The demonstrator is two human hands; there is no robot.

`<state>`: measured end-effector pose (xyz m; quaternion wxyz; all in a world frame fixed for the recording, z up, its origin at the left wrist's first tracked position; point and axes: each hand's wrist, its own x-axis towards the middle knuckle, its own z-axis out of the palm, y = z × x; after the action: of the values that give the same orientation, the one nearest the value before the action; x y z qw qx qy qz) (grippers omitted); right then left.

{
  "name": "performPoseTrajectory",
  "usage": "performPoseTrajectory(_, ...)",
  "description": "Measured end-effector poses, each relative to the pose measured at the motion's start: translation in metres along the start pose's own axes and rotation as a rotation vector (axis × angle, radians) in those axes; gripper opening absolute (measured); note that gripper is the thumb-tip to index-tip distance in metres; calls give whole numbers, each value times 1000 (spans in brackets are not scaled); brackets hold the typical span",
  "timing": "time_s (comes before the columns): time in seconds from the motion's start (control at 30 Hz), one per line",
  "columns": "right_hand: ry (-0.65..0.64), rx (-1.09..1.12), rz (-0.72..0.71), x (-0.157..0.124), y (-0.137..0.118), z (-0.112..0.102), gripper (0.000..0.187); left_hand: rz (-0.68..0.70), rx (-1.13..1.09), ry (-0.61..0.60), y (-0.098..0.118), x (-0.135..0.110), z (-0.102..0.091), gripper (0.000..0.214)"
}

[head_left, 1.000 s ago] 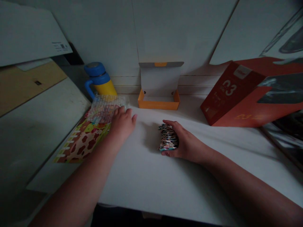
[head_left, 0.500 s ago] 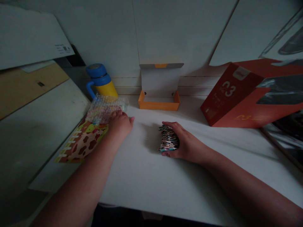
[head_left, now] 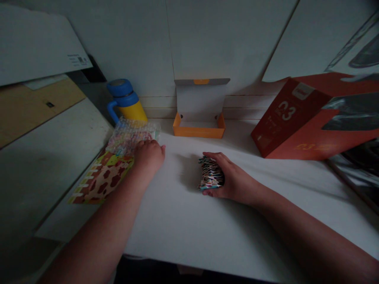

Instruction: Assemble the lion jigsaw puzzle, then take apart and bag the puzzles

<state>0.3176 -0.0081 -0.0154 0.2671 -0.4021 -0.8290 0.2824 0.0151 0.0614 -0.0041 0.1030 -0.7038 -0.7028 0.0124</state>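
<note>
My left hand is at the near right edge of a bubble wrap bag; its fingers bend downward, the thumb stands apart, and the fingertips are partly hidden. Pinkish, patterned contents show dimly through the bag. Beneath the bag and my forearm lies a colourful booklet with brown patches. My right hand curves around a thick stack of small cards, thumb on the near side and fingers on the far side. The uneven card edges face left, and the stack touches the white table.
An orange box with its lid raised stands by the wall. Left of it is a blue and yellow flask. A large red box stands tilted at the right. Board panels border the left side.
My left hand has drawn slightly toward me and left, off the top of the bubble wrap bag. My right hand and the stack of cards have stayed in place.
</note>
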Motion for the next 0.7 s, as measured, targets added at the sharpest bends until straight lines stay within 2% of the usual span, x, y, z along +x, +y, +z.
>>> performPoseTrajectory(0.27, 10, 9, -11, -1, 2, 0, 105, -20, 0, -2, -5, 3, 9, 52)
performPoseTrajectory(0.53, 1, 9, -2, 0, -1, -1, 104, -4, -4, -58, 0, 3, 4, 53)
performPoseTrajectory(0.7, -2, 6, -5, -1, 1, 0, 106, -39, -20, -39, 0, 3, 6, 55)
